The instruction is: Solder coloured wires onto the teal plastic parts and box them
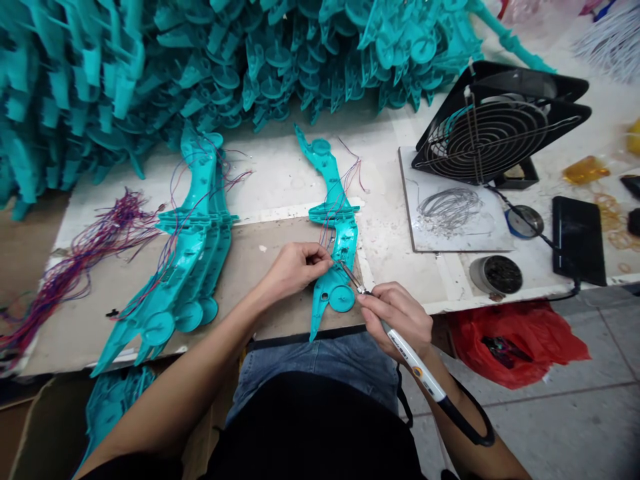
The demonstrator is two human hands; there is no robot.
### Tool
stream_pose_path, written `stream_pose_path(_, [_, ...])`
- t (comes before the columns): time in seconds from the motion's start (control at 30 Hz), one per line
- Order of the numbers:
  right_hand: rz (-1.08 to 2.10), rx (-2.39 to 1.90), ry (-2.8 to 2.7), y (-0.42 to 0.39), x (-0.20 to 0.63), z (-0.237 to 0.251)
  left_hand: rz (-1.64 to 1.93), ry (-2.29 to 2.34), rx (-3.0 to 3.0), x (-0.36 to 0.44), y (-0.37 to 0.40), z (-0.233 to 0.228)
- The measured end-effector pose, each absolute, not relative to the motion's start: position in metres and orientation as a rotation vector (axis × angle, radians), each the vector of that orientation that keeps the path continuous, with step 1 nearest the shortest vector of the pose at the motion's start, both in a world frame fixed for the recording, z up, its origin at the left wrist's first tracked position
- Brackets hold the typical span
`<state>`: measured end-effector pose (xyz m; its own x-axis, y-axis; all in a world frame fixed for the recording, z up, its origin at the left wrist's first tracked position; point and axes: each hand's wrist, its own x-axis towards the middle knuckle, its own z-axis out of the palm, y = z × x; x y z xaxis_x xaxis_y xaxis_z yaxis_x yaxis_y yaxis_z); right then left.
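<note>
While the work lies flat at the near edge of the desk (280,167), the following applies.

Teal shell (336,235): long, curved moulded plastic half lying open side up, running from 12 to 6 o'clock in front of the person; judged light, stiff and thin-walled.
Wires (345,183): fine red and blue leads draped along the shell towards 1 o'clock; judged limp and easy to snag.
Left hand (295,265): fingers pinched together on a lead at the shell's middle, pressing it down.
Right hand (400,317): closed in a pen grip around the soldering iron (415,363), tip at the pinched spot.
Grip advice: judged best held by the shell's broad rim or crossbar, clear of leads and hot tip.
Finished stack (187,260): like shells with wires, at 9 o'clock.
Loose wire bundle (85,257): further out at 9 o'clock.
Fan (493,133): black, tilted, at 2 o'clock.
Heap of teal parts (200,60): at 11 o'clock.
</note>
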<state>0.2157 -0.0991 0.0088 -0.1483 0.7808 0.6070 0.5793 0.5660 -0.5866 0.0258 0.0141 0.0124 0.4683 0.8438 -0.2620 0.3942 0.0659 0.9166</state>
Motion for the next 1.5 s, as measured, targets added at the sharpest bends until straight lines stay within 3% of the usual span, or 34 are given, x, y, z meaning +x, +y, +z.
stream_pose_path(0.37, [0.165,-1.227,-1.667,-0.103,0.23,0.009,0.477,1.131,1.584,0.025,0.013,0.007])
stream_pose_path(0.9, [0.262,-1.349,-1.513,-0.103,0.225,-0.014,0.447,1.146,1.531,0.032,0.012,0.012])
stream_pose_path(1.13, [0.204,-1.419,-1.577,-0.096,0.215,-0.012,0.707,1.287,1.751,0.006,0.003,0.017])
stream_pose_path(1.33, [0.301,-1.45,-1.559,-0.092,0.203,-0.015,0.345,1.397,2.304,-0.018,-0.019,0.01])
stream_pose_path(1.5, [0.306,-1.437,-1.583,-0.091,0.2,-0.015,0.328,1.424,2.384,-0.012,-0.016,0.002])
